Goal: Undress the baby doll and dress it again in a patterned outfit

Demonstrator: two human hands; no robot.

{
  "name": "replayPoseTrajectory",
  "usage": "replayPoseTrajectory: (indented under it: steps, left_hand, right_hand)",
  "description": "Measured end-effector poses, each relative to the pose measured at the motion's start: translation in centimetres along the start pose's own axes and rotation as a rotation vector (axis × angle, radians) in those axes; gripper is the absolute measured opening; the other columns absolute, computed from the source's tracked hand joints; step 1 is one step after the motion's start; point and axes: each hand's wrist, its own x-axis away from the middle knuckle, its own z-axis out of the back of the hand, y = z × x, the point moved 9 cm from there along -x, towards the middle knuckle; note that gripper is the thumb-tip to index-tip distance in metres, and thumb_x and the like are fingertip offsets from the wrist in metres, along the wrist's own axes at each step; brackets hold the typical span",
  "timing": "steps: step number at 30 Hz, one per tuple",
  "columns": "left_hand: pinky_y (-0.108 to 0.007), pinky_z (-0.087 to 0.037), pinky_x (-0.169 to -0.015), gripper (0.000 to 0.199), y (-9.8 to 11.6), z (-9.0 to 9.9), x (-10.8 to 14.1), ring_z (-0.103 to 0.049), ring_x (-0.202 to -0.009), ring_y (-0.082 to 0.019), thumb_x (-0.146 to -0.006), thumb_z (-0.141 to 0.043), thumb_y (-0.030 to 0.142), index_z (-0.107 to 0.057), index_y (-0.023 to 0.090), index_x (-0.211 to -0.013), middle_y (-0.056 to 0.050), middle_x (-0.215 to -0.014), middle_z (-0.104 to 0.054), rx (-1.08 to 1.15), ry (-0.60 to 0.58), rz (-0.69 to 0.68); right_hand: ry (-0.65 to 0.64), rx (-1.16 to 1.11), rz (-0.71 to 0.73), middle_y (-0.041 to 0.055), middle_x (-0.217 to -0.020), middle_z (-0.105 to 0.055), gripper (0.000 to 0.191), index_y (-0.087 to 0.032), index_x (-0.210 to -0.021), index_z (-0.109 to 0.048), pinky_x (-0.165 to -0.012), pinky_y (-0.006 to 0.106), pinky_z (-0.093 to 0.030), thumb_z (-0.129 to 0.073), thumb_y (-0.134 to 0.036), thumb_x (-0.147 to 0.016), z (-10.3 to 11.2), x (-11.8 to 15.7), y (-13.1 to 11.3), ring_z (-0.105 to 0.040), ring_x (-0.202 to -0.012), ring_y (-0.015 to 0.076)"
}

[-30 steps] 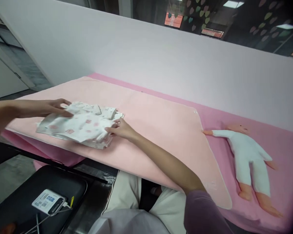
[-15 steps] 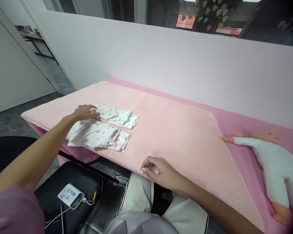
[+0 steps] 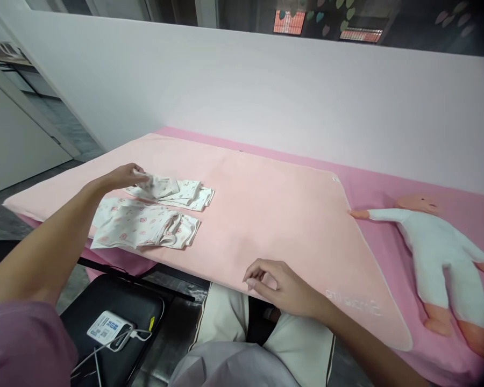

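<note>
Below the peach mat point(image 3: 274, 209), a black chair point(image 3: 121, 291) bears a corded white device point(image 3: 107, 327). At the mat's near edge, the right hand point(image 3: 272, 285) is loosely curled, half open—empty. On the mat's left part, the near bundle point(image 3: 133, 223) of printed cloth appears folded; behind it, the left hand point(image 3: 131, 177) pinches the far bundle point(image 3: 187, 194)—seemingly unfinished. Right of the mat lies a doll point(image 3: 427, 242), obstructing neither hand.

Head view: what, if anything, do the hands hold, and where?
The left hand pinches the far folded printed garment by its left end; the right hand holds nothing.
</note>
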Motion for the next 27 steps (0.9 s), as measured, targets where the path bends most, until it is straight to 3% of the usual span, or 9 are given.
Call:
replayPoseTrajectory:
  steps: [3,5,9,11,13,15,18,23,27]
  left_hand:
    - [-0.018,-0.039,-0.063,0.053,6.1,0.2,1.3,-0.052,-0.074,-0.009,-0.080,-0.084,0.044,-0.063,0.009,-0.113,0.002,-0.088,-0.068,-0.013,0.028,-0.025]
    - [-0.019,-0.042,-0.066,0.042,13.4,-0.4,3.7,-0.055,-0.076,-0.009,-0.083,-0.078,0.035,-0.063,0.010,-0.114,0.000,-0.095,-0.069,0.012,0.014,-0.178]
    - [-0.023,-0.046,-0.066,0.032,28.0,-2.0,11.4,-0.056,-0.070,-0.009,-0.088,-0.067,0.025,-0.063,0.012,-0.116,-0.001,-0.091,-0.066,0.168,0.045,-0.386]
    - [-0.027,-0.050,-0.068,0.029,33.8,-3.3,15.7,-0.061,-0.073,-0.013,-0.088,-0.069,0.027,-0.064,0.016,-0.115,-0.002,-0.091,-0.066,0.230,0.000,-0.496]
    - [-0.033,-0.057,-0.077,0.030,37.9,-4.3,19.7,-0.068,-0.092,-0.021,-0.092,-0.069,0.034,-0.064,0.021,-0.119,-0.004,-0.105,-0.066,0.327,-0.042,-0.635]
    - [-0.040,-0.059,-0.090,0.034,39.8,-4.8,22.5,-0.065,-0.115,-0.027,-0.096,-0.067,0.040,-0.060,0.027,-0.127,-0.004,-0.123,-0.063,0.452,-0.024,-0.755]
    - [-0.042,-0.058,-0.098,0.042,40.1,-6.4,24.3,-0.058,-0.128,-0.028,-0.097,-0.069,0.045,-0.052,0.034,-0.134,-0.004,-0.139,-0.054,0.637,0.018,-0.839]
    - [-0.036,-0.058,-0.087,0.045,39.2,-13.5,25.2,-0.063,-0.114,-0.023,-0.092,-0.075,0.051,-0.046,0.032,-0.121,-0.005,-0.128,-0.056,0.869,-0.097,-0.760]
    - [-0.035,-0.055,-0.086,0.036,39.9,-17.7,27.3,-0.062,-0.107,-0.022,-0.097,-0.067,0.056,-0.048,0.028,-0.111,-0.005,-0.115,-0.059,0.933,-0.203,-0.749]
  right_hand:
    - [0.192,0.142,0.111,0.0040,-0.114,-0.072,0.017,-0.028,-0.116,-0.066,-0.094,0.038,-0.055,-0.060,-0.038,-0.105,3.1,-1.2,-2.0,-0.067,-0.102,0.0198]
    - [0.320,0.260,0.219,0.0066,-0.124,-0.068,0.026,-0.028,-0.126,-0.061,-0.103,0.042,-0.054,-0.064,-0.039,-0.103,5.3,-2.9,-4.4,-0.064,-0.113,0.0229]
    - [0.521,0.370,0.397,0.0108,-0.146,-0.055,0.057,-0.029,-0.141,-0.051,-0.113,0.049,-0.048,-0.074,-0.053,-0.095,9.3,-7.2,-9.5,-0.051,-0.137,0.0296]
    - [0.590,0.329,0.423,0.0103,-0.146,-0.055,0.061,-0.029,-0.139,-0.051,-0.110,0.050,-0.050,-0.074,-0.060,-0.092,11.4,-8.6,-11.5,-0.050,-0.137,0.0306]
    - [0.605,0.264,0.406,0.0083,-0.134,-0.062,0.057,-0.028,-0.133,-0.054,-0.103,0.048,-0.053,-0.070,-0.065,-0.093,13.2,-8.7,-12.8,-0.056,-0.128,0.0296]
    - [0.599,0.194,0.376,0.0063,-0.119,-0.067,0.054,-0.026,-0.128,-0.058,-0.098,0.046,-0.055,-0.064,-0.069,-0.096,14.3,-7.3,-13.4,-0.062,-0.117,0.0281]
    - [0.645,0.091,0.350,0.0065,-0.109,-0.068,0.057,-0.023,-0.127,-0.060,-0.094,0.044,-0.056,-0.055,-0.073,-0.099,15.2,-3.3,-13.2,-0.065,-0.111,0.0276]
    - [0.755,-0.034,0.252,0.0065,-0.110,-0.065,0.053,-0.024,-0.122,-0.057,-0.090,0.037,-0.057,-0.039,-0.071,-0.106,14.5,1.8,-11.0,-0.065,-0.104,0.0213]
    - [0.880,0.044,0.267,0.0065,-0.116,-0.059,0.045,-0.024,-0.114,-0.056,-0.096,0.036,-0.054,-0.040,-0.066,-0.108,13.7,4.6,-10.7,-0.061,-0.111,0.0204]
